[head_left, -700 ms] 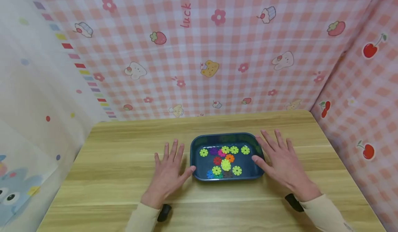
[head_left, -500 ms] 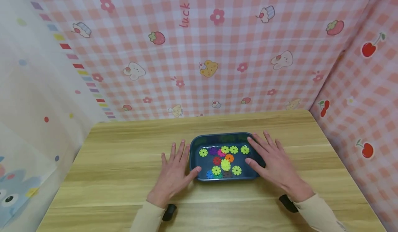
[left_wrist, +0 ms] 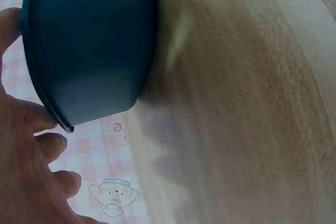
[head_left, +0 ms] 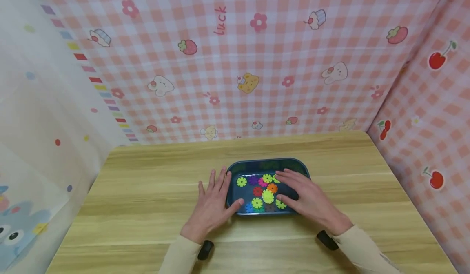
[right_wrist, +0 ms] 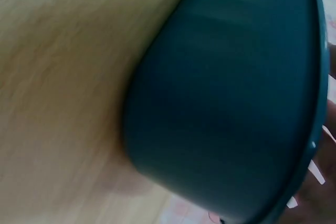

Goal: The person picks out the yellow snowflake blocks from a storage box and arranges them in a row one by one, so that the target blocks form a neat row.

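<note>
A dark blue rectangular tray (head_left: 246,166) holds several flower-shaped discs, among them a yellow-green disc (head_left: 241,181), an orange disc (head_left: 272,188) and a red disc (head_left: 257,191). My left hand (head_left: 211,208) lies at the tray's left side, fingers spread and nearly straight, thumb over the rim. In the left wrist view its fingertips are by the tray's rim (left_wrist: 32,72). My right hand (head_left: 312,198) reaches over the right part of the tray, fingers extended above the discs at that side; whether they touch one cannot be told. The right wrist view shows the tray's outer wall (right_wrist: 220,93).
The tray stands on a wooden table (head_left: 147,192). Behind the table hangs a pink checked cloth (head_left: 220,61), with further printed cloth at the left and right sides.
My right hand has moved left, from the tray's right edge to over its inside. My left hand has shifted slightly right, closer against the tray's left side.
</note>
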Demonstrator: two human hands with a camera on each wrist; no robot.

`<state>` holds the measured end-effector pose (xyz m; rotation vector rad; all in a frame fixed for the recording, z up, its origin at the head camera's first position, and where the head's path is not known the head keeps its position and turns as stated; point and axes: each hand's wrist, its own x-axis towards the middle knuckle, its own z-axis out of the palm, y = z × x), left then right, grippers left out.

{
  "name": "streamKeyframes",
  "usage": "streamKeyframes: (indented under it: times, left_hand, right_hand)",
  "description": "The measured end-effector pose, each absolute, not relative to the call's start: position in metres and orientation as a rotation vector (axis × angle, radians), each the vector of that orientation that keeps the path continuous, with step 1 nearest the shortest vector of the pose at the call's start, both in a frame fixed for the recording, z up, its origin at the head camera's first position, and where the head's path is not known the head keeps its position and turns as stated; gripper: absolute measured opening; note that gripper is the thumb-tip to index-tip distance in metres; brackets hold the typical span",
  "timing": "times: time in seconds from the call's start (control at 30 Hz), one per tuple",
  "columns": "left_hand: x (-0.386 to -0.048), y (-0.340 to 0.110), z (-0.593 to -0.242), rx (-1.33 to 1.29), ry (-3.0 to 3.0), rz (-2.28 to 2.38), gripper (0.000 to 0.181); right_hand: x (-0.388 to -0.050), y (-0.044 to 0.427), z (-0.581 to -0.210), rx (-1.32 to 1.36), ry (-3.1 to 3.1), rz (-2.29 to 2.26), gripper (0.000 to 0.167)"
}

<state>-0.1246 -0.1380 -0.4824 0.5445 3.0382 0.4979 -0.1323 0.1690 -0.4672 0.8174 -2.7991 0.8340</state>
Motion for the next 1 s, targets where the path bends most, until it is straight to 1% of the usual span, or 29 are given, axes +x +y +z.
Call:
streamKeyframes:
  times: [0.27,0.5,1.0]
  left_hand:
    - [-0.125,-0.136,-0.485,0.529,3.004,0.504,0.094]
    - [-0.124,-0.136,-0.487,0.518,2.996,0.530,0.094]
    - [-0.126,-0.135,-0.486,0.495,2.995,0.550,0.094]
  right_hand:
    - [-0.143,0.158,-0.471,0.876,-2.891,0.944,0.049]
    - [-0.154,0.154,-0.471,0.921,-2.980,0.979,0.048]
    - [-0.171,0.146,-0.479,1.139,-3.051,0.893,0.041]
